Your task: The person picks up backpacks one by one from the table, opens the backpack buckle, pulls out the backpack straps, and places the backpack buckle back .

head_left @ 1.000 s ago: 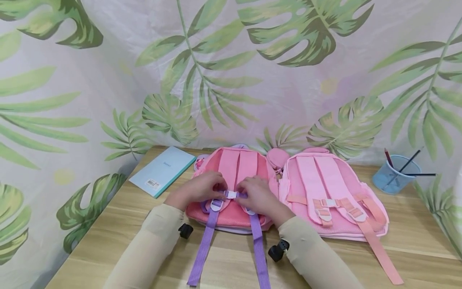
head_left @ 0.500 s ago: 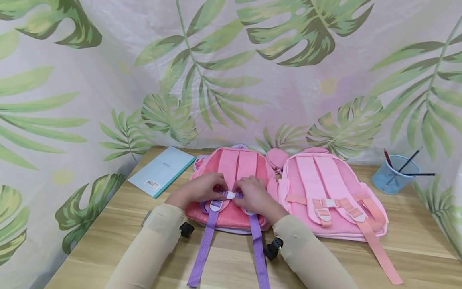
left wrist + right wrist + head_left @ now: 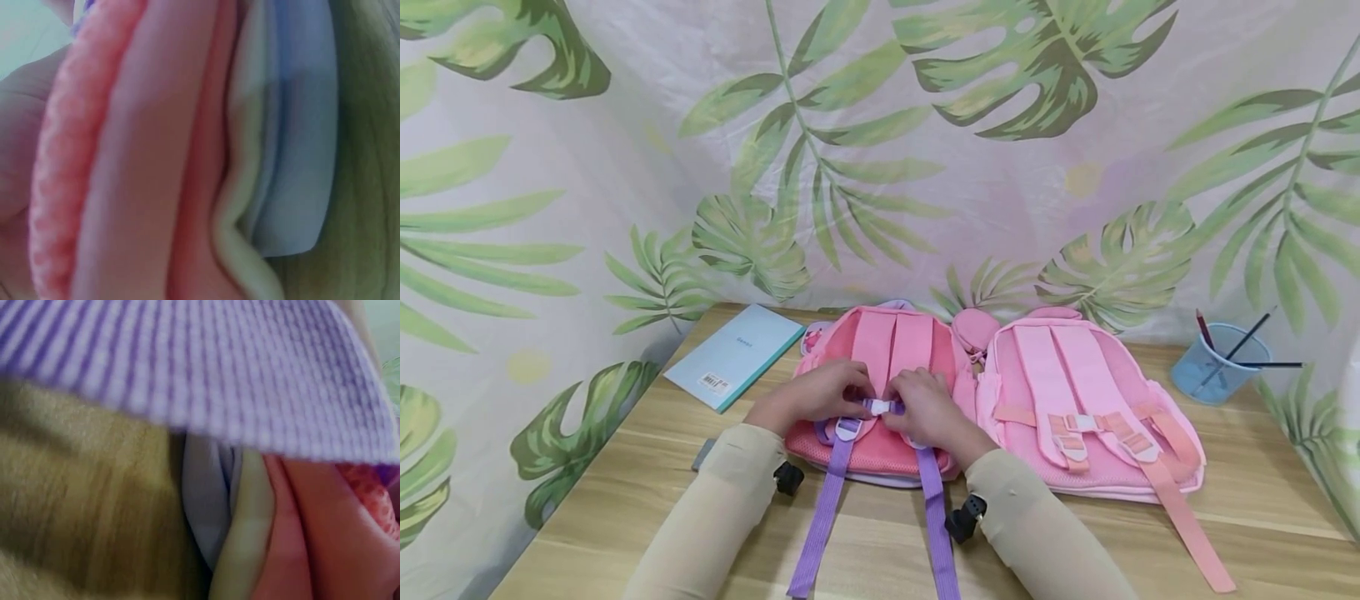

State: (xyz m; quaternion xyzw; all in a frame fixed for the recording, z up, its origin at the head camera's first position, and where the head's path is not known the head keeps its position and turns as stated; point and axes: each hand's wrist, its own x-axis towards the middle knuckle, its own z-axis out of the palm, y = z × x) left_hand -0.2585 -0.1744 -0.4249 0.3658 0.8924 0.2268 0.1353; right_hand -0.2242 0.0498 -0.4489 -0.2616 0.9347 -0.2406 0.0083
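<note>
A pink backpack (image 3: 917, 337) with purple straps lies back side up on the table. Across its shoulder straps runs a purple chest strap with a white buckle (image 3: 878, 407). From the left, my left hand (image 3: 831, 390) pinches the strap at one end of the buckle. My right hand (image 3: 925, 404) pinches the other end, fingers curled over it. Two purple strap tails (image 3: 824, 521) hang toward me. The left wrist view shows the bag's padded edge (image 3: 144, 156) close up. A ribbed purple strap (image 3: 206, 375) crosses the right wrist view and covers the right hand there.
A second, lighter pink backpack (image 3: 1022, 367) lies to the right, its chest buckle (image 3: 1082, 422) fastened. A light blue book (image 3: 736, 354) is at the left. A blue mesh cup (image 3: 1206, 387) with several pencils stands at the right. A small grey object (image 3: 703, 454) shows beside the left sleeve.
The right hand and forearm have shifted slightly left, toward the left hand. Both hands keep their hold at the buckle, and the bags stay in place.
</note>
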